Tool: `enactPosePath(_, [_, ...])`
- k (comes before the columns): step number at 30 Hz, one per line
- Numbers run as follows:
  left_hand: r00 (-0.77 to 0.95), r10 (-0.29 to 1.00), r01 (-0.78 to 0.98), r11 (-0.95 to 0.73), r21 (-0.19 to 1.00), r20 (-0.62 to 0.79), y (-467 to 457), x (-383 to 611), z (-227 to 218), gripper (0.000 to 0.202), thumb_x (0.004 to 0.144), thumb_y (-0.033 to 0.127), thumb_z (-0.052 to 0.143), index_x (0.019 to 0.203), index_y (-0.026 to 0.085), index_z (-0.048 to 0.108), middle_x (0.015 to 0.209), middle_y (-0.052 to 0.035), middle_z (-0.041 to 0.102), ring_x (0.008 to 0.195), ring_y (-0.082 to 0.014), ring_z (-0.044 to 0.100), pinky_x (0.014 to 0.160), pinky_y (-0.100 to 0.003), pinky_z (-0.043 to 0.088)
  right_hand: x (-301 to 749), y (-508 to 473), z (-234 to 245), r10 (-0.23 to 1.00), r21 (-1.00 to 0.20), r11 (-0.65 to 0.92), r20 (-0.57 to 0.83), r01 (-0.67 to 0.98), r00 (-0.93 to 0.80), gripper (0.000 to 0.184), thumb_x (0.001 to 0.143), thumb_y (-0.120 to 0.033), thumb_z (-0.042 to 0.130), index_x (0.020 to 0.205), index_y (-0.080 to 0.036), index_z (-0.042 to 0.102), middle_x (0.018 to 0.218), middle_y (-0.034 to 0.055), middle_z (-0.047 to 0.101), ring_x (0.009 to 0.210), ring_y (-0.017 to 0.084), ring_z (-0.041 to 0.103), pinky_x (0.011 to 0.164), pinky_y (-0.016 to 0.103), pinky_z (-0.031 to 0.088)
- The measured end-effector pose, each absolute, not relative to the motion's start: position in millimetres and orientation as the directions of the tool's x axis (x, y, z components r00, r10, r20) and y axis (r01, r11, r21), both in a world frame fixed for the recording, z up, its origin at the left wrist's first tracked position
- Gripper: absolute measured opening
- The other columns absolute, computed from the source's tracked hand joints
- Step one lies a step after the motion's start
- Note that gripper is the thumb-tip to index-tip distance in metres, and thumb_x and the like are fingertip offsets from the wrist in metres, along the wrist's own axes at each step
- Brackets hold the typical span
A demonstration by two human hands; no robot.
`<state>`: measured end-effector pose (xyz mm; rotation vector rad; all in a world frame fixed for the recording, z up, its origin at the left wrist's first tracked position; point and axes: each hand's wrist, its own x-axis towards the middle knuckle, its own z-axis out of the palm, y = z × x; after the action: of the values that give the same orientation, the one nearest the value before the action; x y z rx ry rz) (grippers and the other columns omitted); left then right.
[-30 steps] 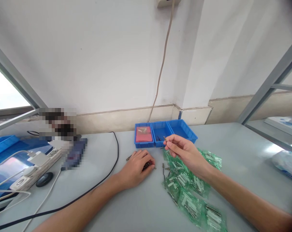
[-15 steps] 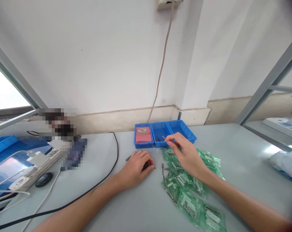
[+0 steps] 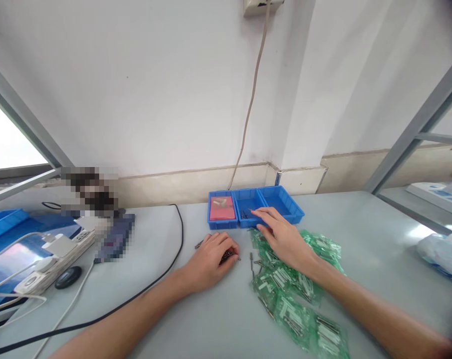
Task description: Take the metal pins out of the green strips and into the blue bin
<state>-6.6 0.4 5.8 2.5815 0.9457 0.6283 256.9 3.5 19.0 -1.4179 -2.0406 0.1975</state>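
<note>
My left hand point(image 3: 214, 257) rests on the grey table, its fingers curled over a bunch of thin metal screw-like pieces point(image 3: 226, 256). Ends of these pieces stick out on both sides of the hand. My right hand point(image 3: 282, 237) hovers at the front edge of the middle blue bin point(image 3: 247, 190), thumb and fingers apart, nothing visible between them. A few small metal pieces point(image 3: 244, 215) lie in that bin. Below the right hand spread green plastic bags point(image 3: 293, 314) holding metal pieces and white plugs. Loose metal pieces point(image 3: 252, 263) lie at the bags' left side.
Left of the middle bin, a blue bin holds a red packet point(image 3: 221, 212); another blue bin point(image 3: 284, 202) stands right. A black cable point(image 3: 151, 279) crosses the table near my left forearm. A power strip point(image 3: 35, 281) and black mouse point(image 3: 68, 277) lie far left.
My right hand has let go of a thin metal piece at the middle bin, and its fingers have straightened and parted. The left hand stays in place.
</note>
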Motion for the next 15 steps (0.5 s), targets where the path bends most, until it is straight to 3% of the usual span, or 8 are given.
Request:
enactPosePath(4, [0.682,0.675,0.537,-0.723,0.434,0.282,-2,-6,10,0.002,0.104,0.024,0.061,0.106,0.023,0.061,0.108,-0.0033,0.065,0.1,-0.0229,0.058,0.089,-0.037,0.042,253,-3,23,0.881,-0.441,0.424,0.402,0.791,-0.248,0.036,0.109,-0.026,0.045,0.143,-0.027,0.058,0.151,0.012,0.053,0.109,0.027,0.071,0.091,0.045,0.058])
enactPosePath(7, [0.673,0.68,0.545,-0.722,0.425,0.291,-5,-6,11,0.014,0.096,0.023,0.069,0.107,0.022,0.06,0.109,-0.0041,0.064,0.102,-0.0241,0.057,0.091,-0.038,0.044,249,-9,30,0.865,-0.484,0.491,0.366,0.724,-0.342,0.022,0.109,-0.026,0.049,0.126,-0.026,0.064,0.131,0.0082,0.062,0.084,0.02,0.069,0.08,0.037,0.056])
enactPosePath(10, [0.669,0.679,0.548,-0.726,0.415,0.304,-6,-6,10,0.018,0.091,0.018,0.07,0.105,0.022,0.06,0.108,-0.0041,0.063,0.102,-0.0242,0.057,0.092,-0.038,0.044,246,-12,33,0.804,-0.45,0.594,0.342,0.667,-0.486,0.014,0.109,-0.024,0.054,0.106,-0.024,0.067,0.111,0.0052,0.067,0.098,0.023,0.066,0.088,0.036,0.051])
enactPosePath(15, [0.663,0.682,0.547,-0.723,0.423,0.309,-2,-6,5,0.011,0.095,0.013,0.062,0.101,0.022,0.059,0.103,-0.0028,0.064,0.098,-0.0226,0.057,0.089,-0.036,0.044,247,-16,38,0.765,-0.378,0.64,0.225,0.669,-0.604,0.013,0.107,-0.029,0.06,0.099,-0.023,0.068,0.105,0.0049,0.069,0.102,0.026,0.062,0.093,0.042,0.042])
